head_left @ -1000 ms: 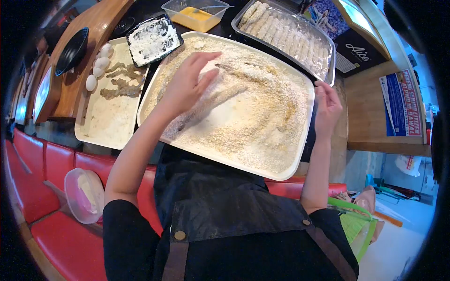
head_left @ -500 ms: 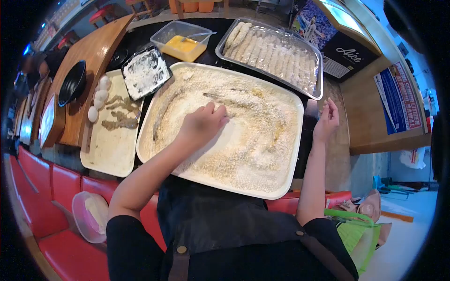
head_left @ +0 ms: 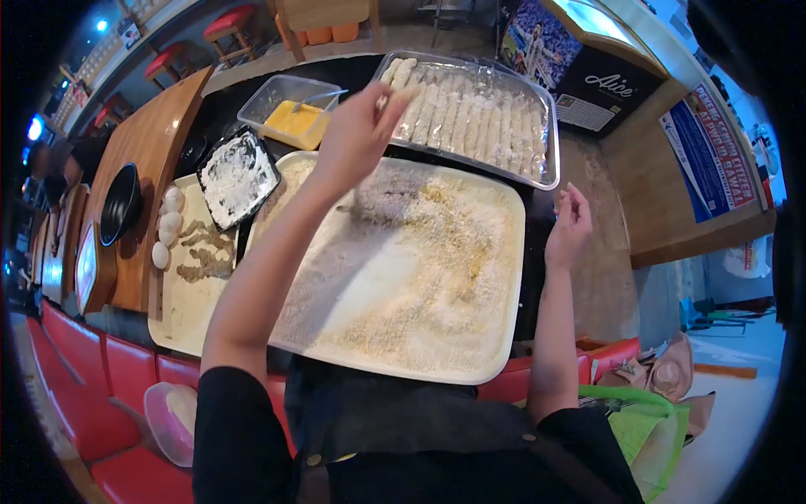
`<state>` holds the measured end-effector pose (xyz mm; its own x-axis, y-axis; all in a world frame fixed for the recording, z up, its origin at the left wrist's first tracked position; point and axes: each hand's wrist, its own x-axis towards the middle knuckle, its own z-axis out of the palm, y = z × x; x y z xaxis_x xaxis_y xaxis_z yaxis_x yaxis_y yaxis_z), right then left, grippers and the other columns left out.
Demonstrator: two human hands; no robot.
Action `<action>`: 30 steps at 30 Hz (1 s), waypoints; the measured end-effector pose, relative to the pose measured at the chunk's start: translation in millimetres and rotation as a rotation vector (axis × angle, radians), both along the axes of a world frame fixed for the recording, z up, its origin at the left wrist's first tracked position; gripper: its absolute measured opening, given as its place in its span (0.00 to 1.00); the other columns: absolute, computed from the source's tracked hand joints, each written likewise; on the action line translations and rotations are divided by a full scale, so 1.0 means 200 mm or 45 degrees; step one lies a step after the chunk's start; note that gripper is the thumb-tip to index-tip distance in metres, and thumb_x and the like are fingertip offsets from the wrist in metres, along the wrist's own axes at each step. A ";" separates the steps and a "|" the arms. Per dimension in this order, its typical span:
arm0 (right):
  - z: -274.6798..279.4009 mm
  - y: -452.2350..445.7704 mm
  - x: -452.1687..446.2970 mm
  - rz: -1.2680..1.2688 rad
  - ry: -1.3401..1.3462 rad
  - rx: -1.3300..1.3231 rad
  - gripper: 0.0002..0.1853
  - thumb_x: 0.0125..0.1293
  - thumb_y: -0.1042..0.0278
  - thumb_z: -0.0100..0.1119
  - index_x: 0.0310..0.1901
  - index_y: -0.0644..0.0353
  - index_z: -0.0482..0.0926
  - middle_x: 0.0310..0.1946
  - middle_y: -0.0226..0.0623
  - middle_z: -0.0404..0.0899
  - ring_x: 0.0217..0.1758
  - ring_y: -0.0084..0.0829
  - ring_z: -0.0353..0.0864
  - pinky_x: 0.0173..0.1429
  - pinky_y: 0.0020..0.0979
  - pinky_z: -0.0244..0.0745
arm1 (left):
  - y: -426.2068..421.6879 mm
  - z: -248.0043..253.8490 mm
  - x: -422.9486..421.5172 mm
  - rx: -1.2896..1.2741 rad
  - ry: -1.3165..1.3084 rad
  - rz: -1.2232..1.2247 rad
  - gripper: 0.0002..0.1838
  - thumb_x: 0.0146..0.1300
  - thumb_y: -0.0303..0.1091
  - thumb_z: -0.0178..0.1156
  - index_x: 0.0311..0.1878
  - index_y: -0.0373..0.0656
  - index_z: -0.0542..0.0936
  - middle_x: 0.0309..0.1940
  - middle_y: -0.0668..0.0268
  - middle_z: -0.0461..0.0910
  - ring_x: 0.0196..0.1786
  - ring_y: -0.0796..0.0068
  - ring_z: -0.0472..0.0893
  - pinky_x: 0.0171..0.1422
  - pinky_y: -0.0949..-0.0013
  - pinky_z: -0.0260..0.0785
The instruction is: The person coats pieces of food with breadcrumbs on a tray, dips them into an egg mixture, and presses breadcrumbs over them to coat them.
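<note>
My left hand (head_left: 359,134) is raised over the far edge of the crumb tray, beside the metal tray's left end. Its fingers are pinched together, and what they hold, if anything, cannot be made out. Below it lies a large cream tray (head_left: 501,353) spread with pale breadcrumbs (head_left: 437,277). A dark shrimp-like strip (head_left: 378,204) shows blurred among the crumbs. To the right of this tray hovers my right hand (head_left: 569,227), fingers loosely bent and apart, touching nothing. Rows of breaded sticks (head_left: 470,118) lie under and on clear film in the metal tray (head_left: 550,164).
A plastic tub (head_left: 252,109) holds yellow beaten egg (head_left: 294,124) and a spoon. Beside it is a black tray of white flour (head_left: 239,178). Eggs (head_left: 161,254) and raw grey shrimp (head_left: 206,265) lie on another cream tray (head_left: 180,328). A black bowl (head_left: 122,204) stands farther left.
My left hand has lifted out of the breadcrumbs and moved forward toward the metal tray. My right hand has shifted slightly down and left, and the view has tilted.
</note>
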<state>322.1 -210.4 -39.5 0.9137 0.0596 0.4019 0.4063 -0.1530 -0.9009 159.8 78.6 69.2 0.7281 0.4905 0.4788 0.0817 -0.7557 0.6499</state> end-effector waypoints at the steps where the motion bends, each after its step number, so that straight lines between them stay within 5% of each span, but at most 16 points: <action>1: 0.01 0.00 -0.01 -0.004 0.014 -0.002 0.13 0.74 0.72 0.51 0.56 0.64 0.79 0.45 0.36 0.81 0.48 0.23 0.79 0.50 0.25 0.77 | 0.05 0.02 0.12 0.017 -0.017 0.000 0.18 0.71 0.48 0.56 0.44 0.39 0.77 0.26 0.55 0.79 0.32 0.55 0.80 0.37 0.57 0.70; 10: 0.07 0.03 -0.04 -0.061 0.060 -0.126 0.13 0.72 0.78 0.50 0.54 0.70 0.78 0.42 0.40 0.82 0.44 0.24 0.81 0.51 0.25 0.76 | 0.36 -0.32 0.92 0.538 0.295 0.433 0.17 0.71 0.47 0.51 0.48 0.44 0.77 0.44 0.51 0.78 0.40 0.45 0.84 0.42 0.48 0.77; 16: 0.02 0.02 -0.03 -0.034 0.046 -0.081 0.13 0.71 0.80 0.50 0.55 0.70 0.78 0.43 0.40 0.81 0.44 0.23 0.81 0.50 0.23 0.76 | 0.28 -0.33 0.97 0.670 0.322 0.510 0.20 0.69 0.51 0.54 0.47 0.42 0.78 0.47 0.52 0.76 0.58 0.55 0.77 0.50 0.50 0.75; 20: 0.03 0.01 -0.03 -0.033 0.087 -0.078 0.13 0.71 0.80 0.50 0.55 0.70 0.77 0.42 0.40 0.81 0.44 0.23 0.80 0.49 0.23 0.76 | 0.29 -0.36 0.85 0.829 0.333 0.217 0.30 0.68 0.58 0.52 0.60 0.40 0.75 0.62 0.55 0.71 0.71 0.53 0.64 0.70 0.41 0.58; 26: 0.01 0.02 -0.02 -0.034 0.074 -0.063 0.13 0.71 0.80 0.50 0.55 0.70 0.77 0.41 0.39 0.81 0.43 0.22 0.80 0.49 0.23 0.76 | 0.41 -0.37 0.84 0.783 0.565 0.024 0.37 0.73 0.59 0.41 0.75 0.42 0.58 0.75 0.53 0.57 0.78 0.50 0.53 0.76 0.33 0.44; 29: 0.01 0.02 -0.02 -0.036 0.060 -0.054 0.13 0.71 0.79 0.50 0.54 0.70 0.77 0.41 0.39 0.81 0.42 0.22 0.80 0.48 0.23 0.76 | 0.54 -0.42 0.84 0.858 0.498 0.078 0.24 0.76 0.48 0.40 0.73 0.63 0.63 0.77 0.57 0.53 0.78 0.46 0.52 0.72 0.27 0.49; 30: 0.01 0.02 -0.02 -0.031 0.056 -0.053 0.13 0.71 0.79 0.50 0.54 0.70 0.78 0.41 0.39 0.81 0.42 0.22 0.80 0.48 0.23 0.76 | 0.56 -0.45 0.86 0.857 0.544 0.044 0.25 0.76 0.49 0.41 0.73 0.62 0.62 0.77 0.57 0.53 0.78 0.46 0.52 0.72 0.28 0.48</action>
